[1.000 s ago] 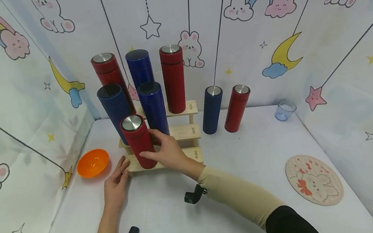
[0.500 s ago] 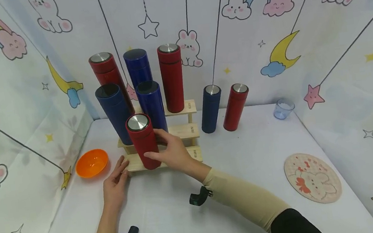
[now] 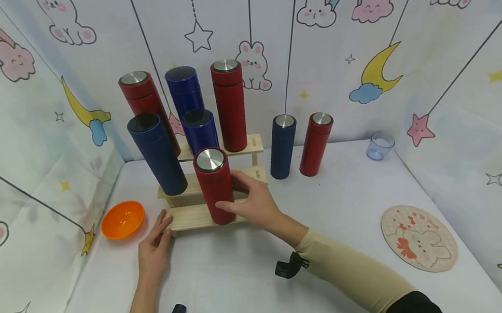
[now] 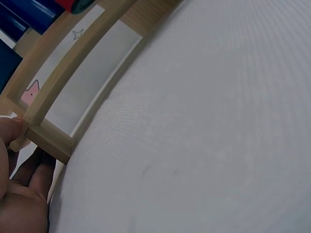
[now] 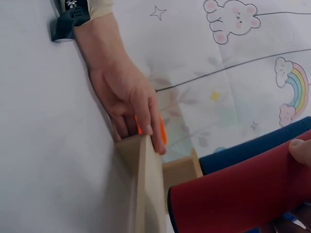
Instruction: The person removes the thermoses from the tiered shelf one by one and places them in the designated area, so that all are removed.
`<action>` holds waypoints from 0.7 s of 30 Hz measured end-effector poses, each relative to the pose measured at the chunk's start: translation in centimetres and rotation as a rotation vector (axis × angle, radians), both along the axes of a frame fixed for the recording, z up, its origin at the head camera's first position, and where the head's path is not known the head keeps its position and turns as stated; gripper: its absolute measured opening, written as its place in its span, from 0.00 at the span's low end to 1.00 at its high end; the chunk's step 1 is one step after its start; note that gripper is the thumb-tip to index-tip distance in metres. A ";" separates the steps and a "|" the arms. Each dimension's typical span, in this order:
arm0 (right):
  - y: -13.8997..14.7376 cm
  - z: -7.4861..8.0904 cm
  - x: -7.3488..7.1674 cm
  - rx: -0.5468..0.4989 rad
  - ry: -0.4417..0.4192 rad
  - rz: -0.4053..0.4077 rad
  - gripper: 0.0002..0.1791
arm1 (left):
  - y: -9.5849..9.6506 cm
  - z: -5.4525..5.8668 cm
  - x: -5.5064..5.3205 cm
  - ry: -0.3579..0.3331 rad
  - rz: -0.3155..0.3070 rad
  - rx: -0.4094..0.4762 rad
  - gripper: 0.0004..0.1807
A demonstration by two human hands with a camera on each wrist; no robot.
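Over the lowest tier of the three-tier wooden rack (image 3: 188, 217), a steel-topped red flask (image 3: 217, 194), clamped between thumb and fingers of the right hand (image 3: 256, 201); hard to tell whether touching the tier. At that tier's left end, the left hand (image 3: 151, 249), clasping the wood with fingers above and below. Just behind, on the middle tier, a navy flask (image 3: 158, 155) and a glossy blue flask (image 3: 201, 130). Left of the rack, an orange bowl (image 3: 122, 222).
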State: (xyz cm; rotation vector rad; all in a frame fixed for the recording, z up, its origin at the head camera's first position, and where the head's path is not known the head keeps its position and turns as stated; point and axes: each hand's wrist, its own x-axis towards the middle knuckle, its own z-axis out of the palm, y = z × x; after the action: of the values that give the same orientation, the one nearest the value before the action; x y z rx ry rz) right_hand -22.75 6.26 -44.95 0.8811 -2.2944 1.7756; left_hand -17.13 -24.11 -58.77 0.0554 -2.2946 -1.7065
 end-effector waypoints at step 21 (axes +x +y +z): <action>10.7 0.5 0.2 0.007 0.015 -0.241 0.36 | 0.9 2.2 0.6 -0.008 0.005 0.070 0.21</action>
State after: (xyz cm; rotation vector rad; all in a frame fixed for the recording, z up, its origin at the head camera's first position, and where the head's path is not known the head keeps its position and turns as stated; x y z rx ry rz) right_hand -22.55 16.96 -44.48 0.5865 -2.2864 1.6548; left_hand -16.55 -23.23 -56.59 0.0828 -2.2381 -1.7869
